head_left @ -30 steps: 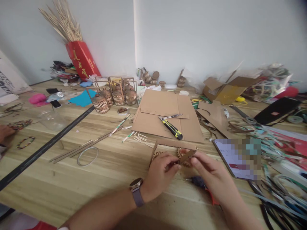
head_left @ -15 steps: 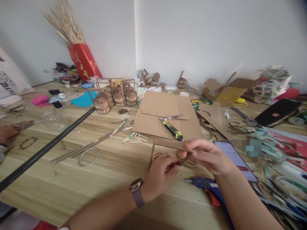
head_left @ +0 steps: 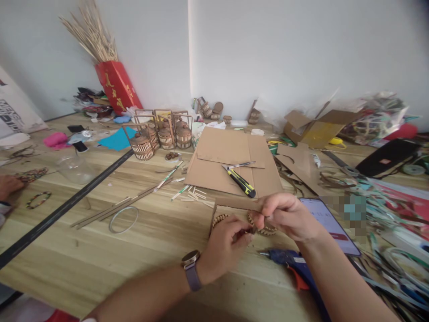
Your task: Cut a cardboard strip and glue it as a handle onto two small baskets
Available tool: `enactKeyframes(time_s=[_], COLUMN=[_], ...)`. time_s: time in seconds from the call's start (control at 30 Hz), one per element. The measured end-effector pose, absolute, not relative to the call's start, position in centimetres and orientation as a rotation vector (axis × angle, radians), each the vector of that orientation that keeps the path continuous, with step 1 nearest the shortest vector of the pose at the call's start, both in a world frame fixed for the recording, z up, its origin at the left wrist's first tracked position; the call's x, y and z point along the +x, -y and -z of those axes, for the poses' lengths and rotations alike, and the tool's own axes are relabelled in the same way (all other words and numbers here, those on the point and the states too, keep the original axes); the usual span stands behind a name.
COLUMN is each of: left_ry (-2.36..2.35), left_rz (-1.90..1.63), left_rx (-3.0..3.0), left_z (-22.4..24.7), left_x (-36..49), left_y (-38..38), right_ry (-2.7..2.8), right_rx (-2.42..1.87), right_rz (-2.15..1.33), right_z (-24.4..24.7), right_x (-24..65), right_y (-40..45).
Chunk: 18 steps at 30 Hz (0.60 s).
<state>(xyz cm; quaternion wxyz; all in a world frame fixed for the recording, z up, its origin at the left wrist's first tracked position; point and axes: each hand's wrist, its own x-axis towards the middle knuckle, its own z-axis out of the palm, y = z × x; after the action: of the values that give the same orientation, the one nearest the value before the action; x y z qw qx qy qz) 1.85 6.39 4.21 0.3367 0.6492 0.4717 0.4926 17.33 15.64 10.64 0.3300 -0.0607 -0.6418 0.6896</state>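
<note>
My left hand [head_left: 229, 246], a watch on its wrist, is closed with thumb and fingertips pinched on a thin brown bent strip [head_left: 234, 204]. This strip runs up the left side and across the top like a square handle frame. My right hand [head_left: 290, 217] pinches at the strip's right corner, close to my left fingertips; the exact grip is partly hidden. Behind and under the hands lie small woven rings, one [head_left: 220, 219] at the left and another [head_left: 269, 230] at the right. A blue glue gun [head_left: 284, 256] lies below my right hand.
Cardboard sheets [head_left: 214, 174] carry a yellow-black utility knife [head_left: 239, 181] and a pen [head_left: 241, 164]. Small lidded baskets [head_left: 142, 147] with tall handles stand at the back left. A phone [head_left: 330, 223] lies right, beside tangled strips [head_left: 385, 214]. Another person's hand [head_left: 10, 185] is far left.
My right hand has turned, and its fingertips have moved slightly down and left, toward my left fingertips. The strip's top bar has tilted a little. My left hand stays almost in place.
</note>
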Motion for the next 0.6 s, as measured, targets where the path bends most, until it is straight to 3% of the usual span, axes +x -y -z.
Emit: enactKeyframes(time_s=[0.4, 0.6], left_ry=[-1.232, -1.286], left_rz=[-1.286, -1.257], left_rx=[1.71, 1.703], left_z=[-4.2, -4.3], left_x=[1.8, 1.9], left_y=[-6.5, -6.5], right_ry=[1.594, 1.479], right_rx=[-0.35, -0.658], right_rz=[-1.793, -1.408], right_z=[-10.9, -11.5], right_x=[16.9, 18.7], right_y=[-14.7, -14.1])
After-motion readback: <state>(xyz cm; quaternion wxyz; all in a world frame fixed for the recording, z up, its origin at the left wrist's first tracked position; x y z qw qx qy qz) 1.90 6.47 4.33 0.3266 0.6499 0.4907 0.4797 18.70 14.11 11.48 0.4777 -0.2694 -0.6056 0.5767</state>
